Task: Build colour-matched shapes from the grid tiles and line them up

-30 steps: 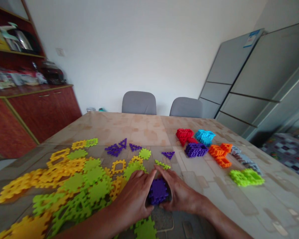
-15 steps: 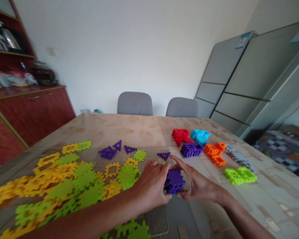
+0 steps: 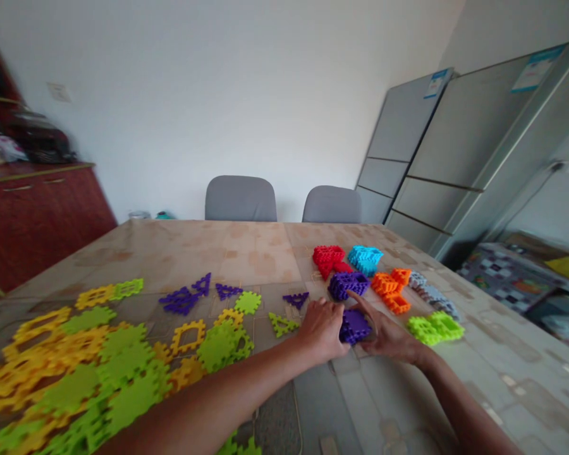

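Note:
Both my hands hold a purple cube built of notched tiles on the table. My left hand wraps its left side, fingers curled. My right hand grips its right side, forefinger stretched over the top. Just beyond it lies another purple cube. Around that sit a red cube, a cyan cube, orange cubes, grey cubes and green cubes.
Loose yellow and green flat tiles cover the table's left. Purple triangles and a green triangle lie mid-table. Two grey chairs stand at the far edge. A red cabinet is left, grey cabinets right.
Both hands have carried the purple cube forward and to the right, from near me up to the row of built cubes. My view has swung right.

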`<state>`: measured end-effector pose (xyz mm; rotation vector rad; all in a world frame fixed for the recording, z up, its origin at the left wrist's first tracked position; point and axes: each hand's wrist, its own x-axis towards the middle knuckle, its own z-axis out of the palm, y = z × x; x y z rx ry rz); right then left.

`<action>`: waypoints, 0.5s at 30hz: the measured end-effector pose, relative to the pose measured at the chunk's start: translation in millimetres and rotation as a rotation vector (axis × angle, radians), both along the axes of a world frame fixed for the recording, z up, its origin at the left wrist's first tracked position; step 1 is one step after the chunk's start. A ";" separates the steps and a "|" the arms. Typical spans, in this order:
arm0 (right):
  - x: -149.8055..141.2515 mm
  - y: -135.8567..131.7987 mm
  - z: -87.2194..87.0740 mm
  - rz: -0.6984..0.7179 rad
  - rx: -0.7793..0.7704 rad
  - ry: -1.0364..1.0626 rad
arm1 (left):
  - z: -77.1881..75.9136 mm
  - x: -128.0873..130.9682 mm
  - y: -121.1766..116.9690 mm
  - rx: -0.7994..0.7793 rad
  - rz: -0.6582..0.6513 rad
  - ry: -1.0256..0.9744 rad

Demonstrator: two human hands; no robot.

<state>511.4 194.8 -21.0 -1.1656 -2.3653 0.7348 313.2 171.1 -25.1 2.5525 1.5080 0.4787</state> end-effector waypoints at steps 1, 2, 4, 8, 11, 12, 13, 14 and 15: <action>1.2 2.1 -0.4 0.021 -0.016 0.010 | -0.4 1.3 1.8 0.000 0.010 -0.005; 3.1 4.0 -0.7 0.038 -0.031 0.023 | -0.6 2.6 3.2 -0.001 0.022 -0.011; 10.1 6.9 -1.2 0.021 -0.026 0.049 | -0.7 4.6 4.2 -0.006 0.049 -0.028; 30.2 4.8 -3.8 -0.041 -0.068 0.073 | -0.9 -1.0 -5.0 -0.024 0.066 -0.103; 31.4 -4.5 -7.5 -0.153 -0.063 0.022 | 0.5 -17.8 -21.5 -0.038 0.023 -0.183; 26.5 -8.5 -8.7 -0.204 -0.033 -0.011 | 1.9 -25.3 -27.8 -0.041 0.007 -0.211; 19.3 -12.7 -9.5 -0.255 0.005 -0.051 | 3.6 -33.4 -34.2 -0.044 -0.006 -0.237; 10.1 -16.8 -9.8 -0.303 0.043 -0.093 | 5.8 -41.9 -40.5 -0.046 -0.014 -0.262; -0.1 -20.7 -9.4 -0.347 0.077 -0.139 | 8.3 -50.5 -46.5 -0.049 -0.018 -0.284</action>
